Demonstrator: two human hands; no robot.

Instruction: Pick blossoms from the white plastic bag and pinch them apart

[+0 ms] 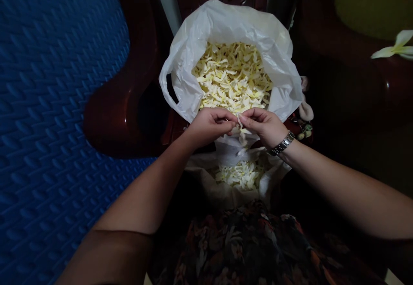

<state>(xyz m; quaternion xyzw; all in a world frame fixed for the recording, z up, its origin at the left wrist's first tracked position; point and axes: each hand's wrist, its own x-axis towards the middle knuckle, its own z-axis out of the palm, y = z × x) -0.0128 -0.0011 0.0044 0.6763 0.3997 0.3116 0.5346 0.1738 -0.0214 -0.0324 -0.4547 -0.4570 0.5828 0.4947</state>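
Left hand (211, 124) and right hand (263, 125), fingertips pinched together and meeting over the near rim of a white plastic bag (193, 40), hold between them a single pale flower (241, 126) whose petals hang just below the fingers. The bag (open at the top, filled with cream-yellow blossoms (232, 78)) rests against a dark red plastic chair (122, 100), while a second, smaller heap of flowers (240, 174) lies on a cloth in the lap directly beneath the hands. Surroundings: blue woven mat (48, 104) at left, a wristwatch (282, 144) on the right wrist, one loose white flower (395, 48) on the chair at far right.
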